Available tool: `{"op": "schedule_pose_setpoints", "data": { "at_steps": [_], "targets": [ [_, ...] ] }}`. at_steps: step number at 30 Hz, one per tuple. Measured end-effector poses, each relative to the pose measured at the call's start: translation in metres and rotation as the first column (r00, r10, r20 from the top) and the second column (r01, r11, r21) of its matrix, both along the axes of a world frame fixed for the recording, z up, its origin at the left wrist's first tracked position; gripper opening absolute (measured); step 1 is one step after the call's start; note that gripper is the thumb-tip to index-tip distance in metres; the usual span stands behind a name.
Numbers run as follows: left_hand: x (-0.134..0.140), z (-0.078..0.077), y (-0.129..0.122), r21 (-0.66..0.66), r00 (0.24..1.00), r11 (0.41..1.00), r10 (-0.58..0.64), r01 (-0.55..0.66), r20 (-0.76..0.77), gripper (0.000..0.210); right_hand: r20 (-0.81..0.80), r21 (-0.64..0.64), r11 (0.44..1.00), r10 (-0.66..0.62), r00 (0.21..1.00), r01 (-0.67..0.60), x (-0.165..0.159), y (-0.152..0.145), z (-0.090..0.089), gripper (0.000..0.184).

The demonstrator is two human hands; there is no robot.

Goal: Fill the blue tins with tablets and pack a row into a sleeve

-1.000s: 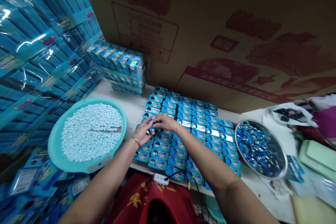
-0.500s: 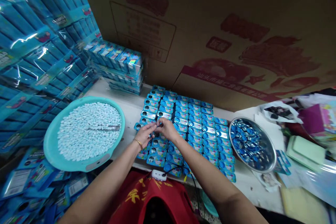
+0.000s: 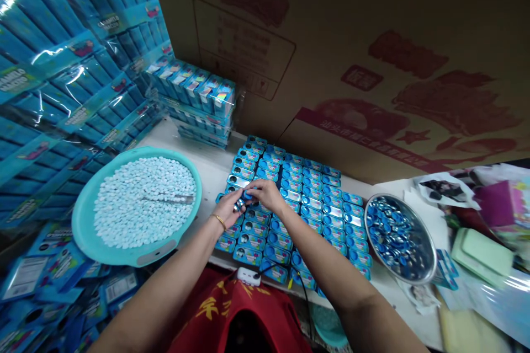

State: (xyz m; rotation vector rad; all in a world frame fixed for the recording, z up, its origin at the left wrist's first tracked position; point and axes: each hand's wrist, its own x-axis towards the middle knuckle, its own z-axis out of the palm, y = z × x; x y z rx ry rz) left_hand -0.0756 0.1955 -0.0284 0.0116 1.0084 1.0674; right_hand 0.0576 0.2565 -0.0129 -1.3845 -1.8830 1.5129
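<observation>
My left hand [image 3: 228, 209], with a thin gold bracelet at the wrist, is closed around a few small shiny round caps [image 3: 239, 205]. Fingertips of my right hand [image 3: 267, 194] pinch a round blue cap [image 3: 247, 195] right beside them, and the two hands touch or nearly touch. Beneath both hands lie rows of small flat blue tins [image 3: 248, 239]. Some tins at the left show a dark round opening, while those further right have a blue round piece in that place. My hands hide several tins in the left rows.
To the left is a turquoise basin [image 3: 83, 231] of pale tablets, with a metal blade [image 3: 178, 198] lying in them. A steel bowl [image 3: 430, 248] of loose blue caps stands right. Wrapped blue boxes [image 3: 202, 94] and a large carton [image 3: 331, 38] rise behind. A cable [image 3: 304, 287] runs along the front.
My head view has shifted slightly, moving the scene right. My hands stay together over the tins, and the blue cap at the right fingertips shows more clearly now.
</observation>
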Motion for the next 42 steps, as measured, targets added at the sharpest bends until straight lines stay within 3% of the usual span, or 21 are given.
{"op": "schedule_pose_setpoints", "data": {
  "at_steps": [3, 6, 9, 14, 19, 25, 27, 29, 31, 32, 34, 38, 42],
  "targets": [
    [-0.005, -0.002, -0.001, -0.006, 1.0, 1.0, -0.001, 0.001, -0.014, 0.016, 0.317, 0.081, 0.996, -0.052, 0.947, 0.027, 0.007, 0.015, 0.002, 0.022],
    [-0.009, -0.004, -0.004, 0.004, 0.999, 1.0, 0.003, -0.002, -0.049, 0.016, 0.65, 0.2, 0.976, -0.069, 0.757, -0.082, 0.009, 0.034, 0.0, 0.017],
    [-0.013, -0.006, -0.006, -0.007, 0.991, 1.0, 0.004, -0.005, -0.132, 0.02, 0.747, 0.16, 0.978, -0.033, 0.664, -0.132, -0.001, 0.053, -0.008, 0.015],
    [-0.016, -0.01, -0.009, -0.026, 0.964, 0.999, 0.016, -0.024, -0.264, 0.027, 0.817, 0.052, 0.985, 0.054, 0.574, -0.167, -0.017, 0.069, -0.021, 0.04],
    [-0.014, -0.005, -0.013, -0.051, 0.945, 0.999, -0.003, -0.015, -0.328, 0.031, 0.797, 0.087, 0.981, 0.034, 0.603, -0.171, -0.007, 0.057, -0.02, 0.032],
    [-0.014, 0.003, -0.018, -0.044, 0.93, 0.999, 0.008, -0.027, -0.367, 0.029, 0.747, 0.157, 0.98, -0.037, 0.663, -0.122, -0.003, 0.042, -0.004, 0.025],
    [-0.013, 0.003, -0.017, -0.04, 0.931, 0.998, 0.023, -0.04, -0.363, 0.027, 0.636, 0.188, 0.974, -0.022, 0.771, -0.127, -0.006, 0.025, 0.0, 0.024],
    [-0.01, 0.003, -0.016, -0.031, 0.944, 0.999, 0.025, -0.037, -0.33, 0.024, 0.414, 0.16, 0.978, 0.056, 0.908, -0.133, -0.01, 0.002, 0.001, 0.024],
    [-0.006, 0.003, -0.015, -0.021, 0.965, 1.0, 0.007, -0.013, -0.262, 0.02, 0.202, 0.077, 0.99, 0.098, 0.975, -0.116, -0.011, -0.018, 0.0, 0.026],
    [-0.005, 0.004, -0.015, -0.016, 0.976, 1.0, -0.007, 0.003, -0.218, 0.018, 0.19, 0.046, 0.994, 0.089, 0.978, -0.099, -0.01, -0.023, 0.0, 0.026],
    [-0.004, 0.004, -0.016, -0.008, 0.99, 0.999, -0.034, 0.033, -0.138, 0.015, 0.314, 0.058, 0.996, 0.04, 0.949, -0.062, -0.006, -0.025, -0.001, 0.024],
    [-0.014, 0.004, -0.023, -0.012, 1.0, 1.0, -0.007, 0.007, -0.002, 0.011, 0.62, 0.14, 0.989, -0.049, 0.783, -0.05, 0.002, -0.002, -0.001, 0.02],
    [-0.027, 0.007, -0.031, 0.023, 0.994, 1.0, 0.018, -0.021, 0.106, 0.018, 0.764, 0.081, 0.995, -0.021, 0.645, -0.064, -0.005, 0.019, -0.008, 0.035]
  ]
}}
